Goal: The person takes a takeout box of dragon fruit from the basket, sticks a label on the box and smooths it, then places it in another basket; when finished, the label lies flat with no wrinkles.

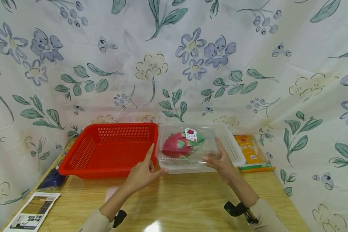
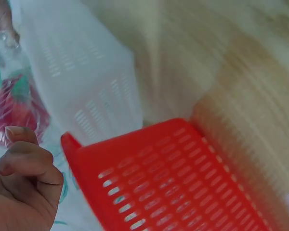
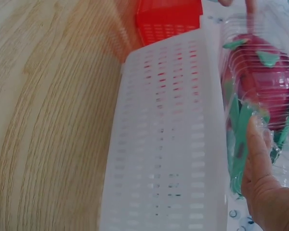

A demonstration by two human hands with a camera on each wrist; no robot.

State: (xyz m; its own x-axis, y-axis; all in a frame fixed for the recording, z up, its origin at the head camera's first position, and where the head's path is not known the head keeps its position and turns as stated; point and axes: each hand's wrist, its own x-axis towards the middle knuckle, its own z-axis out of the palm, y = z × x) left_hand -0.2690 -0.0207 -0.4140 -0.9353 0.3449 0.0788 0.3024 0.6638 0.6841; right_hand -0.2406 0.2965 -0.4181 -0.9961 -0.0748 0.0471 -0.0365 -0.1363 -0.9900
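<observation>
A clear plastic box [image 1: 207, 150] with a dragon fruit [image 1: 178, 145] inside is held over the white basket [image 1: 235, 151]. A small white label with a fruit picture sits on its lid. My right hand [image 1: 222, 163] grips the box at its right end, thumb on the near side; the right wrist view shows that hand [image 3: 269, 187] at the clear wall. My left hand [image 1: 142, 174] is by the box's left end, beside the red basket's [image 1: 110, 174] right rim, index finger and thumb spread apart. Some of its fingers look bent in the left wrist view.
The two baskets stand side by side at the back of the wooden table [image 1: 185, 199], against a floral cloth. An orange-yellow bag [image 1: 250, 149] lies right of the white basket. Dark blue packaging [image 1: 52, 178] and a white-and-brown pouch [image 1: 33, 212] lie at the left edge.
</observation>
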